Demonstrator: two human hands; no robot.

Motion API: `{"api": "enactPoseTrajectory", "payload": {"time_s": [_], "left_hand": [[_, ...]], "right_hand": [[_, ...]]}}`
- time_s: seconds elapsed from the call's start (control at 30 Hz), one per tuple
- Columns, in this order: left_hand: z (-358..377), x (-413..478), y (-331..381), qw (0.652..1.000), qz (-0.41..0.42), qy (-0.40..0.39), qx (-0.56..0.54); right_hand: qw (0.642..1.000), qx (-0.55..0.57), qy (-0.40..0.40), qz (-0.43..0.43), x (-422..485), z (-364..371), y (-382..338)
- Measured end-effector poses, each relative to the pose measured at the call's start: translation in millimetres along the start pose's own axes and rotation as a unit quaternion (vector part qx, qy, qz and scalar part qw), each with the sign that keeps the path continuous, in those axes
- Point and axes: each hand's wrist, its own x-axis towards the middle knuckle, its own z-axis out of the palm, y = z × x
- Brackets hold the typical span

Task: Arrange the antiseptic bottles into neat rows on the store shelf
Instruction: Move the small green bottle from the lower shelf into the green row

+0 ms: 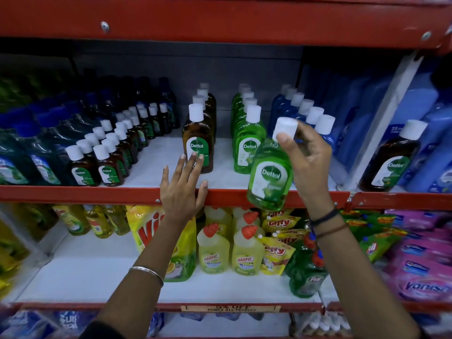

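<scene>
My right hand (308,157) grips the white cap of a green Dettol bottle (270,176), held tilted in the air just in front of the red shelf edge (97,194). Behind it stands a row of green bottles (247,133). Left of that is a row of brown Dettol bottles (198,140). My left hand (182,188) is open, fingers spread, with the fingertips touching the label of the front brown bottle. A row of blue bottles (305,111) runs back behind my right hand. Two rows of small brown bottles (107,152) stand further left.
A lone brown Dettol bottle (393,157) stands at the right beyond a white divider (381,123), among large blue bottles. Dark green refill pouches (27,152) fill the left. The shelf below carries yellow Harpic bottles (231,250), pouches and pink packs.
</scene>
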Motion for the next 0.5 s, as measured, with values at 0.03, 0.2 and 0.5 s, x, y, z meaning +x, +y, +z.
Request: {"api": "enactPoseTrajectory", "payload": {"time_s": [0.03, 0.2, 0.5], "left_hand": [[0.1, 0.0, -0.1, 1.0, -0.001, -0.001, 0.002], [1.1, 0.1, -0.5, 1.0, -0.003, 0.003, 0.016], [2.1, -0.4, -0.6, 1.0, -0.004, 0.011, 0.023]], "right_hand": [[1.0, -0.008, 0.012, -0.007, 10.1, 2.6, 2.7], [0.999, -0.04, 0.016, 0.011, 40.4, 19.8, 28.2], [0.996, -0.074, -0.038, 0.036, 35.6, 35.8, 55.2]]}}
